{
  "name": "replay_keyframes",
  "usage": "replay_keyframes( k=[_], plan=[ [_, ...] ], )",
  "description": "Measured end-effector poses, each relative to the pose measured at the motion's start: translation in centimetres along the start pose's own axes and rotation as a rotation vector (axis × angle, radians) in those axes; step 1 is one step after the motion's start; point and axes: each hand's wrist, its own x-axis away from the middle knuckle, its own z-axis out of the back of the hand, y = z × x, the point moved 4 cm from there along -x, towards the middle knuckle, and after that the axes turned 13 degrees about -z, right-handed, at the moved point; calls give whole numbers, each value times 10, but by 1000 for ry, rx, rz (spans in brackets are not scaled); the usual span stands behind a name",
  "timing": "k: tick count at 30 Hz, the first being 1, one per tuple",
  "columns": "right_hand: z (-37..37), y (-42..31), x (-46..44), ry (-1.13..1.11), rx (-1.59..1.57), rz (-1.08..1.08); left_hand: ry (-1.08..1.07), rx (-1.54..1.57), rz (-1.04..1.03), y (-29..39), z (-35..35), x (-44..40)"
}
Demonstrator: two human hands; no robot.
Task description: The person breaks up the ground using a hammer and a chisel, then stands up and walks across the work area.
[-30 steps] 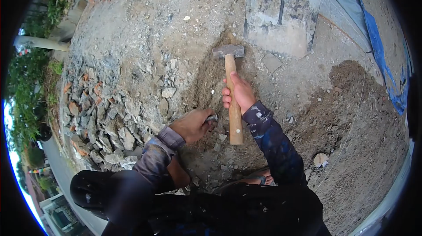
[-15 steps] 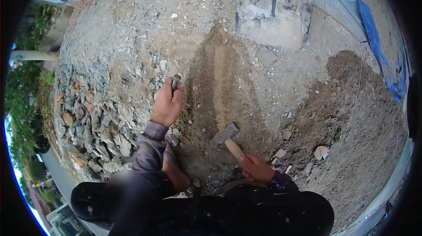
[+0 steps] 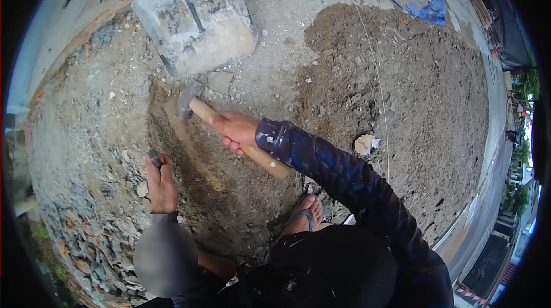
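My left hand [image 3: 163,186] is closed around a chisel [image 3: 154,157], whose blunt metal end sticks up past the thumb; its lower part is hidden. In my right hand [image 3: 238,128] is a hammer, gripped mid-handle, its wooden handle [image 3: 267,161] reaching back under the sleeve cuff. The grey hammer head [image 3: 187,99] hangs over the far end of a shallow dug trench [image 3: 201,173], up and right of the chisel. A tan strip [image 3: 185,131] runs along the trench between my two hands.
A large, dirty shovel blade [image 3: 212,26] lies at the far side, near a flat stone piece [image 3: 220,82]. Loose soil [image 3: 425,90] spreads on the right, crossed by a thin string [image 3: 379,78]. Broken rubble [image 3: 86,245] lies lower left. My sandalled foot [image 3: 309,214] stands near the trench.
The view has swung to the right. My right hand has lifted the hammer forward from near my knees to the trench's far end. My left hand still grips the chisel.
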Motion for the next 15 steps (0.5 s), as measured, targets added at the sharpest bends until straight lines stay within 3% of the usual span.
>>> replay_keyframes(
  k=[3,5,7,10,12,15],
  plan=[
    [13,68,44,-30,-32,-109,-4,25,1,10,-16,-12],
    [22,117,77,-26,-242,-212,12,70,-50,7,-23,-19],
    [21,153,111,98,-281,-250,-14,-6,-22,10,-23,-20],
    [17,215,148,76,-429,-346,-56,-248,-22,17,-19,-19],
    [15,214,154,8,-448,-355,-53,-276,-16,4,-19,-14],
    [13,185,163,101,-274,-411,21,-166,86,-10,-16,-6]
  ],
)
